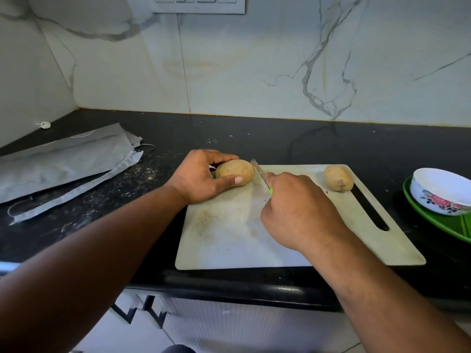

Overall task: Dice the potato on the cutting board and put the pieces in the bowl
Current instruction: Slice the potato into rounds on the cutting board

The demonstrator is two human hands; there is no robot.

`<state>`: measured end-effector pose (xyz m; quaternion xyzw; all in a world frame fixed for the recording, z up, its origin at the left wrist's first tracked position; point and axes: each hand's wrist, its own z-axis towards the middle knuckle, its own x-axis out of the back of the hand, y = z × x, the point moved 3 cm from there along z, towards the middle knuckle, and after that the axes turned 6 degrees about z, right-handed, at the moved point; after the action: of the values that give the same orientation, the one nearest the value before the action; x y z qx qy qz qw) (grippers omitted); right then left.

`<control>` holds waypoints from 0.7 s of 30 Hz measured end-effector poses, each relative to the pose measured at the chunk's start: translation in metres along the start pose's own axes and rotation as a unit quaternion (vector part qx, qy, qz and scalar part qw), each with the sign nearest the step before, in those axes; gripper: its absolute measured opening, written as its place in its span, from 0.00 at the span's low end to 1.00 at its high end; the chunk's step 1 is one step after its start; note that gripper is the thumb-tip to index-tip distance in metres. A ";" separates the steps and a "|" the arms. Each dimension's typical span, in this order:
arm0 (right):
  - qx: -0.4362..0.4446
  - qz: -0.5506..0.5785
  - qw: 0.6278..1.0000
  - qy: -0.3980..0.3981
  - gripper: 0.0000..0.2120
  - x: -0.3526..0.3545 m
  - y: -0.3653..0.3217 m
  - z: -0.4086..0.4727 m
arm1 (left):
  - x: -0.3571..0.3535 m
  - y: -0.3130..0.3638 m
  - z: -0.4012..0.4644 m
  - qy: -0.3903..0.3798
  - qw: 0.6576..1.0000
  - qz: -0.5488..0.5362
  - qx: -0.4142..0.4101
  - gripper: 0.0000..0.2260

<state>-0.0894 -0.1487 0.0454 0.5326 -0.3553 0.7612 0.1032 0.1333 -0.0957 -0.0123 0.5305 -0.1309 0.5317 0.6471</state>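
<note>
Now we pin the potato (pixel 235 172) at the far left corner of the cutting board (pixel 229 233), left hand (pixel 201 177) curled around it, right hand (pixel 295 210) gripping the knife (pixel 258 171), blade just beside its right end. Best we tuck the thumb back before slicing. A second potato (pixel 338 178) lies at the board's far right, clear of the cut; the bowl (pixel 441 191) waits right of the board.

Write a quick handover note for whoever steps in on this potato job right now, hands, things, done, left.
Left hand holds the potato at the cutting board's far left corner.
Right hand grips the knife, blade at the potato's right end.
Second potato lies whole, far right on the board.
Bowl sits right of the board on a green plate.
Done: no cuts visible.
Left: dice, fill bowl.
</note>
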 end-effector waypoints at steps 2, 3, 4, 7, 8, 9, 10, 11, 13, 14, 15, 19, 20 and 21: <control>-0.004 -0.004 1.000 -0.010 0.21 0.001 -0.003 0.001 | 0.000 0.000 0.000 -0.002 1.000 0.001 0.001 0.24; -0.005 -0.007 1.000 -0.017 0.21 0.001 -0.005 0.002 | 0.000 -0.001 0.000 -0.003 1.000 0.003 0.001 0.24; -0.008 -0.010 1.000 -0.024 0.20 0.002 -0.007 0.003 | 0.000 -0.001 0.000 -0.002 1.000 0.004 0.002 0.25; -0.018 -0.025 0.999 -0.037 0.12 0.000 -0.014 0.008 | -0.001 0.001 -0.001 0.000 1.000 -0.002 0.001 0.30; -0.022 -0.032 0.998 -0.040 0.07 -0.002 -0.016 0.010 | -0.001 0.001 -0.001 0.000 1.000 -0.006 0.001 0.31; -0.025 -0.037 0.998 -0.041 0.03 -0.003 -0.018 0.012 | -0.001 0.001 -0.002 0.001 1.000 -0.007 0.001 0.31; -0.028 -0.037 0.998 -0.041 0.04 -0.005 -0.019 0.015 | -0.001 0.002 -0.002 0.002 1.000 -0.006 0.001 0.30; -0.029 -0.035 0.998 -0.042 0.05 -0.007 -0.020 0.017 | -0.001 0.002 -0.002 0.003 1.000 -0.004 0.002 0.29; -0.029 -0.033 0.998 -0.041 0.06 -0.011 -0.021 0.020 | -0.001 0.001 -0.001 0.003 1.000 -0.002 0.002 0.27; -0.030 -0.031 0.998 -0.040 0.06 -0.011 -0.021 0.020 | 0.000 0.001 -0.001 0.002 1.000 -0.001 0.002 0.26; -0.031 -0.029 0.998 -0.039 0.05 -0.012 -0.021 0.020 | 0.000 0.001 0.000 0.002 1.000 0.002 0.002 0.25; -0.030 -0.035 0.998 -0.044 0.03 -0.015 -0.020 0.014 | -0.001 0.001 0.000 0.006 1.000 0.009 0.004 0.24; -0.029 -0.037 0.998 -0.046 0.04 -0.017 -0.019 0.011 | -0.001 0.001 -0.001 0.007 1.000 0.007 0.009 0.23; -0.028 -0.039 0.998 -0.046 0.05 -0.019 -0.018 0.008 | 0.000 0.001 0.000 0.007 1.000 0.005 0.013 0.23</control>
<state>-0.0661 -0.1362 0.0377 0.5771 -0.3597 0.7214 0.1309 0.1324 -0.0958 -0.0122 0.5344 -0.1220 0.5408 0.6380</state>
